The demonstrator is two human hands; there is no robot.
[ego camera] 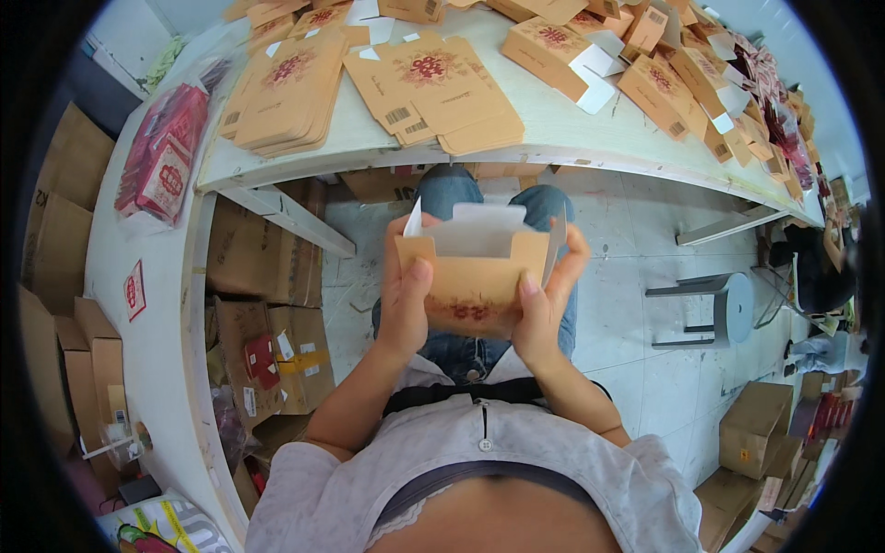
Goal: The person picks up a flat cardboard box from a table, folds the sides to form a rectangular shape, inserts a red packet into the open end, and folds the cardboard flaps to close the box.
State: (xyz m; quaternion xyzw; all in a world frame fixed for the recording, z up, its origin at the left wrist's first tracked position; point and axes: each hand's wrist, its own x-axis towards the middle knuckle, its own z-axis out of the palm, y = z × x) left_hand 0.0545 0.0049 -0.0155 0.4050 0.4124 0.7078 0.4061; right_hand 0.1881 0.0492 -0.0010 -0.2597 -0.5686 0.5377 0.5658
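Between my two hands, above my lap, is a tan cardboard box [477, 276] with a red printed emblem. Its near end stands open, and the white inside and raised end flaps show. My left hand [408, 294] grips the left side, thumb on the printed face. On the opposite side my right hand [546, 297] holds it, with the thumb on the same face and fingers behind the right flap. Ahead on the white table [387, 153] lie a stack of flat box blanks [294, 97] and some fanned-out blanks [435, 90].
Opened-out boxes [664, 93] crowd the table's right side. Red packets in clear plastic [162, 155] lie on the left table, near a small red-and-white card [135, 290]. Cartons [269, 256] fill the space below. A grey stool [733, 311] lies to the right; another person [819, 269] is at far right.
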